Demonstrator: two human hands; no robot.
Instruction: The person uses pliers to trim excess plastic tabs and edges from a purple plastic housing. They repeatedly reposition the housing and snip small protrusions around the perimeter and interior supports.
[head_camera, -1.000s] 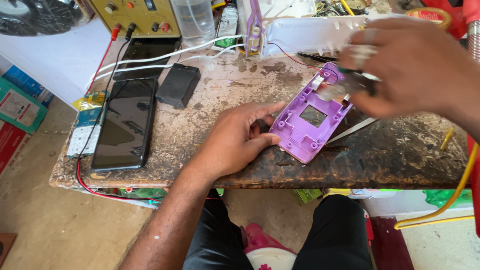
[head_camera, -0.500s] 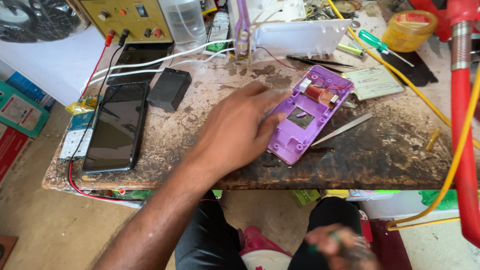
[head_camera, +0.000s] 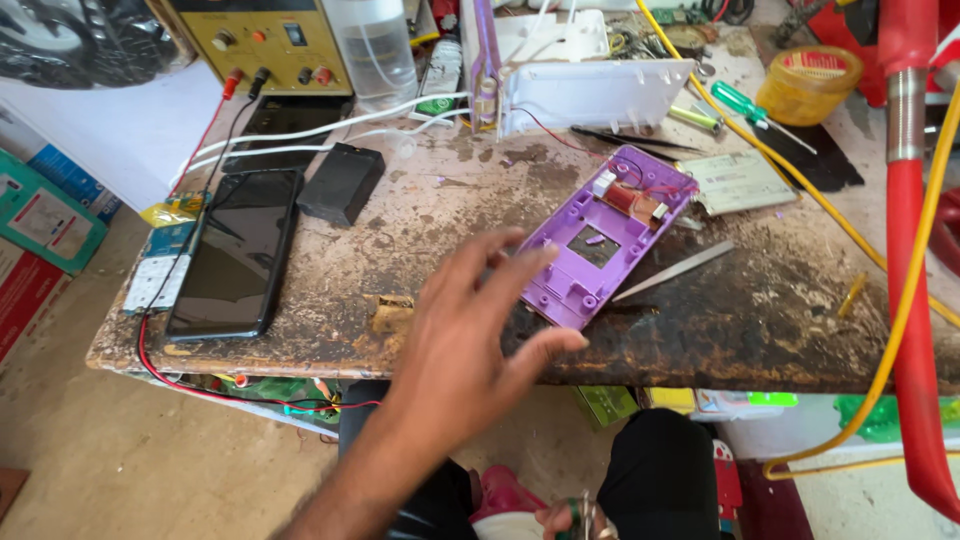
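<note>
Reach toward purple plastic shell (head_camera: 600, 240), judged from pose. Left hand (head_camera: 470, 340) at centre frame, palm down, forearm rising from the lower left. Fingers (head_camera: 490, 262) spread wide and thumb out, holding nothing. Hovers over the front edge of the workbench (head_camera: 450, 200), fingertips just beside the shell's lower left corner; contact cannot be told.

Shell flat at centre right, open side up, small red-wound part at its upper end. Thin metal blade (head_camera: 670, 272) just right of it, pale circuit board (head_camera: 735, 180) above that. Black phone (head_camera: 235, 250) and black block (head_camera: 340, 182) well apart at left.

Any grip on the shell calls for closing thumb and fingers across its near edge.

Right hand (head_camera: 570, 515) low at the bottom edge, between the knees, blurred; degree of closure cannot be told.
</note>
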